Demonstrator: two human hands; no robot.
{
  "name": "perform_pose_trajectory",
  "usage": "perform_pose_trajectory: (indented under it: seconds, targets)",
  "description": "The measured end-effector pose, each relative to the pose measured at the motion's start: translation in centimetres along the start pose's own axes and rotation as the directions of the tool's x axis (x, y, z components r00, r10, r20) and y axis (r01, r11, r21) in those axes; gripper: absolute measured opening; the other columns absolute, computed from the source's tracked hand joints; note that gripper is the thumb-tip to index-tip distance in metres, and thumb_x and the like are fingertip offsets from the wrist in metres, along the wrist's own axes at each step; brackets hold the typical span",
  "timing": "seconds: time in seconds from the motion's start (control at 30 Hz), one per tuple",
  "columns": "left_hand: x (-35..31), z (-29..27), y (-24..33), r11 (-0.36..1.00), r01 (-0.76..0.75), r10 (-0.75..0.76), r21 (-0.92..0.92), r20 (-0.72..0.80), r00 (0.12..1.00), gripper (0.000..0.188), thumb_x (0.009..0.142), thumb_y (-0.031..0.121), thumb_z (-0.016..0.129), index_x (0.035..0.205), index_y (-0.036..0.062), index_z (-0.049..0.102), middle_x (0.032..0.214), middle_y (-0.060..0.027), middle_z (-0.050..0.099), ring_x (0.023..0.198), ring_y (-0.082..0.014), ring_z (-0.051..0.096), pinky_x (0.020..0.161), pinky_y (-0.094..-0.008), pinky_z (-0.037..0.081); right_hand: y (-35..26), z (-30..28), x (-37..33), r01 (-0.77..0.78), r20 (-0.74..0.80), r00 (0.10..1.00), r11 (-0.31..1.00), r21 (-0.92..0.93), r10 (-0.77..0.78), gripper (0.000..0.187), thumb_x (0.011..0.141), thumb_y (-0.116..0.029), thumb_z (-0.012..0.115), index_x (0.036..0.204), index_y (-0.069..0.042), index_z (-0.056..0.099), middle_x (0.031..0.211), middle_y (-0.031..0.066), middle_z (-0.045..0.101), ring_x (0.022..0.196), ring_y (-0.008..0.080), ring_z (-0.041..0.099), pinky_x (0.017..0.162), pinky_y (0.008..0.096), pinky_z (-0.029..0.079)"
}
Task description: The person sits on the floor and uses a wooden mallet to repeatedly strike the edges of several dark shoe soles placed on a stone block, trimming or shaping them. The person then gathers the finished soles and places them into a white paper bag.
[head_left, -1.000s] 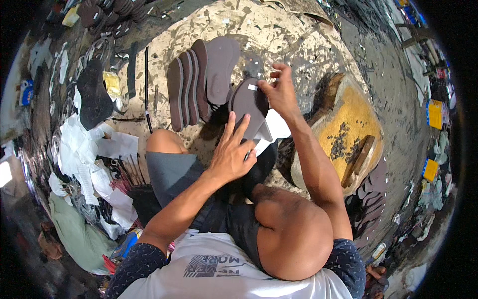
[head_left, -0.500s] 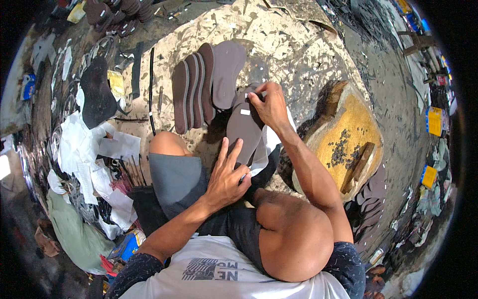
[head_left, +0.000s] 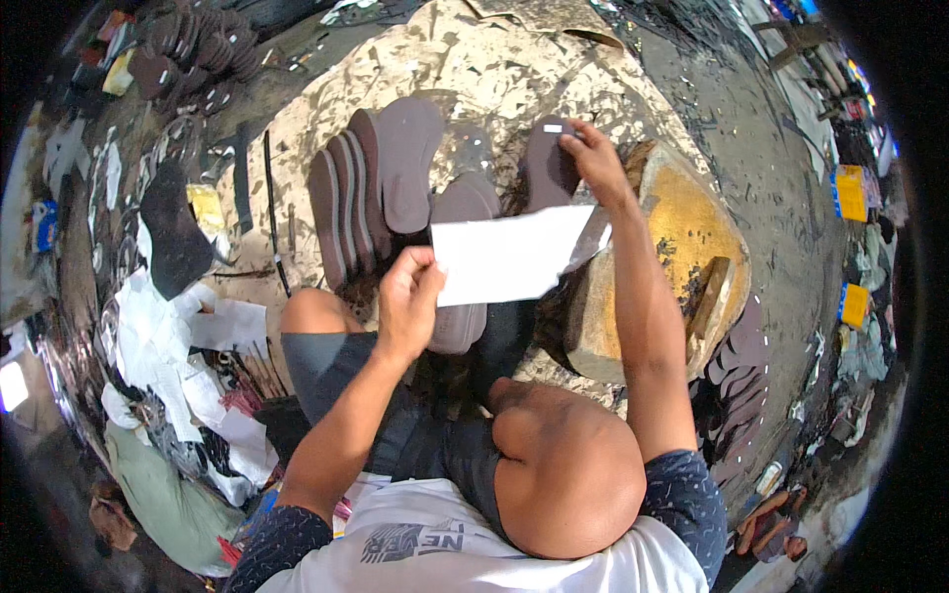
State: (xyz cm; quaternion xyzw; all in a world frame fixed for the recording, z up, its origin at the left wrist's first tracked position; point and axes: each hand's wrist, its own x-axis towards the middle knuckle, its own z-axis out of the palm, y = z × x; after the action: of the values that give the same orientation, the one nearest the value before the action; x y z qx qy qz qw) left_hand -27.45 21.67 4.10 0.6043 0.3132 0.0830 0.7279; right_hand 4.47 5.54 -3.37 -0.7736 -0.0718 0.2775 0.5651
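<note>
My left hand (head_left: 410, 304) pinches the left edge of a white paper sheet (head_left: 504, 255), which stretches across in front of me toward my right wrist. My right hand (head_left: 598, 163) is closed on the edge of a dark brown shoe sole (head_left: 551, 163) with a small white sticker near its end; the paper covers its lower part. Another brown sole (head_left: 457, 331) lies beneath the paper, its middle hidden. To the left, several similar soles (head_left: 346, 203) lean in an overlapping row, with a broader-faced sole (head_left: 407, 163) at the row's right end.
A wooden block (head_left: 692, 237) with dark specks and a wood strip (head_left: 714, 311) on top stands by my right forearm. White paper scraps (head_left: 158, 326) and a black sheet (head_left: 176, 232) lie at left. Piled soles (head_left: 203, 54) are at the far left.
The stickered sole has moved up and right in my right hand. My left hand has left its surface and now holds the paper, which has been drawn out flat, uncovering another sole.
</note>
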Motion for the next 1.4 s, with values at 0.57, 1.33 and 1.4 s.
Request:
perform_pose_trajectory:
  seconds: [0.57, 1.33, 1.4]
  targets:
    - [3.1, 1.4, -0.2, 0.953, -0.054, 0.045, -0.299, -0.037, 0.998, 0.042, 0.097, 0.003, 0.064, 0.134, -0.0031, 0.044, 0.119, -0.0135, 0.067, 0.105, -0.0130, 0.065, 0.093, -0.0272, 0.052, -6.1, 11.4, -15.9, 0.421, 0.123, 0.906, 0.837, -0.350, -0.404, 0.023, 0.094, -0.019, 0.072, 0.109, -0.001, 0.071, 0.095, 0.0129, 0.074, 0.071, 0.0210, 0.068, 0.063, 0.0329, 0.053]
    - [4.1, 2.0, 1.2, 0.956, -0.125, 0.084, -0.264, -0.164, 0.983, 0.025, 0.098, 0.004, 0.065, 0.121, -0.0045, 0.060, 0.114, -0.0092, 0.071, 0.102, -0.0101, 0.066, 0.090, -0.0257, 0.051, -7.8, 11.8, -16.8, 0.380, 0.033, 0.925, 0.922, -0.077, -0.379, 0.019, 0.093, -0.012, 0.072, 0.108, -0.003, 0.066, 0.093, 0.0121, 0.072, 0.075, 0.0239, 0.070, 0.065, 0.0343, 0.055]
    - [3.9, 2.1, 1.6, 0.952, -0.117, 0.078, -0.282, -0.144, 0.986, 0.027, 0.098, 0.005, 0.065, 0.122, -0.0046, 0.060, 0.114, -0.0092, 0.071, 0.103, -0.0104, 0.066, 0.091, -0.0261, 0.051, -7.6, 12.0, -16.4, 0.447, 0.038, 0.894, 0.883, -0.142, -0.447, 0.023, 0.092, -0.009, 0.072, 0.113, -0.003, 0.065, 0.094, 0.0114, 0.071, 0.076, 0.0237, 0.071, 0.065, 0.0342, 0.055]
